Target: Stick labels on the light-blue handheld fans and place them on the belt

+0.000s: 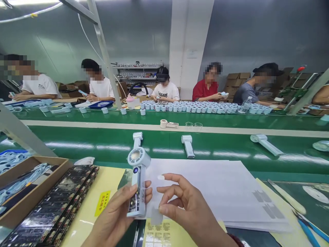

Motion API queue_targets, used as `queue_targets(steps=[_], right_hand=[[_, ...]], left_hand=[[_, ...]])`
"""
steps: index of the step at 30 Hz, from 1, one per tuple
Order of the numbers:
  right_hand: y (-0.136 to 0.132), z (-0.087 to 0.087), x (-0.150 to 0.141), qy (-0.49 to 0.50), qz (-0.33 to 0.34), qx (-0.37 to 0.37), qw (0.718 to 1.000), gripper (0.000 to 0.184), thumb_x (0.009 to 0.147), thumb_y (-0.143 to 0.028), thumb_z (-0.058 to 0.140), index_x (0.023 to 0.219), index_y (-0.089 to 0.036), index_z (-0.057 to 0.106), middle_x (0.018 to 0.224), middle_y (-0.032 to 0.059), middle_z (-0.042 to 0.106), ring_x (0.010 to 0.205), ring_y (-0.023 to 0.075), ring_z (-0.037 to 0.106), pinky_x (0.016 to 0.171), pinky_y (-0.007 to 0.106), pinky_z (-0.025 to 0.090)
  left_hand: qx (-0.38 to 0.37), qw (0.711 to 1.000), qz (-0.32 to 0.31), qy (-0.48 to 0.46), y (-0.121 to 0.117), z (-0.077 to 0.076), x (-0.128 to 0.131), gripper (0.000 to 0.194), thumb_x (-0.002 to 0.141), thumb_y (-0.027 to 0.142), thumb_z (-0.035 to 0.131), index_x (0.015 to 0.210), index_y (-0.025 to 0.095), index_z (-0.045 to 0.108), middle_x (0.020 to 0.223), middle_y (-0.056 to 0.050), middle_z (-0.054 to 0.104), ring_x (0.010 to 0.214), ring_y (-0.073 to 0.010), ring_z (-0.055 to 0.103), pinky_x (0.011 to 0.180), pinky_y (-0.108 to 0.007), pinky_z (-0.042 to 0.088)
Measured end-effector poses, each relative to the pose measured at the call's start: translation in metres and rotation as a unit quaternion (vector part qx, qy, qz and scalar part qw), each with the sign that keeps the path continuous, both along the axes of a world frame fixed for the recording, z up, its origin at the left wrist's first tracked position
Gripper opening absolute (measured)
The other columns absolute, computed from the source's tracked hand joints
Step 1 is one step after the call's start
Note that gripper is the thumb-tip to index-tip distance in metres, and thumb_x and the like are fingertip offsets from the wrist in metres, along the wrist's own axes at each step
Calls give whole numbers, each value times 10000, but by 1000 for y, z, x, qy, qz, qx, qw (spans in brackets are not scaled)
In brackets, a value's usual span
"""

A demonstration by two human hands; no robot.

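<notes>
My left hand (119,209) is wrapped round the handle of a light blue handheld fan (140,161), which stands nearly upright with its round head at the top. The handle's front is uncovered and shows a circuit board (134,200) below a small lit display (135,170). Just right of the fan, my right hand (183,199) has its thumb and a finger closed on a thin grey rectangular piece of film (156,216). A small white oval piece (160,177) sits at its index fingertip. The film hangs apart from the fan.
Stacked circuit boards (53,202) and a cardboard box (33,185) lie left. White sheets (205,192) with grey patches cover the middle; blue-handled pliers (311,228) lie right. Further fans (188,145) rest on the green conveyor belt (159,151). Several people sit beyond rows of fan heads (190,108).
</notes>
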State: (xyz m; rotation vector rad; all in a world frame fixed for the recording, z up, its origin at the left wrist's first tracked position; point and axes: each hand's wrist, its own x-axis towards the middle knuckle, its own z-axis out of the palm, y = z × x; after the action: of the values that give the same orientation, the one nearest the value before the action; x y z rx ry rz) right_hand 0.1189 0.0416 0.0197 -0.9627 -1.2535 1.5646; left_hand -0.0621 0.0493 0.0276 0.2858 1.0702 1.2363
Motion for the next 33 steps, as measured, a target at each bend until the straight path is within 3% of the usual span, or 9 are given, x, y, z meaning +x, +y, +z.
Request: queue_targets(steps=[2, 4, 11, 33], right_hand=[[-12, -4, 0, 16, -19, 17, 1000, 539, 720, -306, 822, 1191, -239, 570, 780, 12, 725, 1174, 329, 627, 880, 424, 535], [-21, -7, -3, 38, -40, 38, 998, 516, 714, -302, 827, 1167, -234, 590, 740, 10, 727, 1194, 319, 618, 934, 443, 522], [-34, -8, -12, 43, -83, 42, 995, 396, 714, -270, 807, 1073, -231, 643, 746, 2, 724, 1174, 294, 632, 1034, 457, 476], [-37, -2, -17, 33, -89, 25, 995, 356, 698, -165, 729, 1036, -228, 638, 736, -37, 703, 1055, 244, 697, 951, 357, 545]], left_hand=[[-27, 998, 20, -57, -5, -3, 15, 116, 805, 21, 619, 844, 85, 707, 681, -75, 665, 514, -132, 633, 515, -220, 575], [-60, 991, 42, -114, -8, -2, 29, 111, 842, 40, 588, 856, 96, 683, 628, -35, 609, 442, -86, 565, 430, -164, 510], [-118, 974, 110, -161, -16, 12, 60, 160, 876, 42, 523, 791, 170, 567, 638, 3, 577, 464, -74, 577, 442, -139, 517], [-111, 963, 110, -219, -19, 8, 60, 90, 902, 65, 510, 892, 147, 547, 732, -17, 579, 509, -59, 581, 478, -135, 522]])
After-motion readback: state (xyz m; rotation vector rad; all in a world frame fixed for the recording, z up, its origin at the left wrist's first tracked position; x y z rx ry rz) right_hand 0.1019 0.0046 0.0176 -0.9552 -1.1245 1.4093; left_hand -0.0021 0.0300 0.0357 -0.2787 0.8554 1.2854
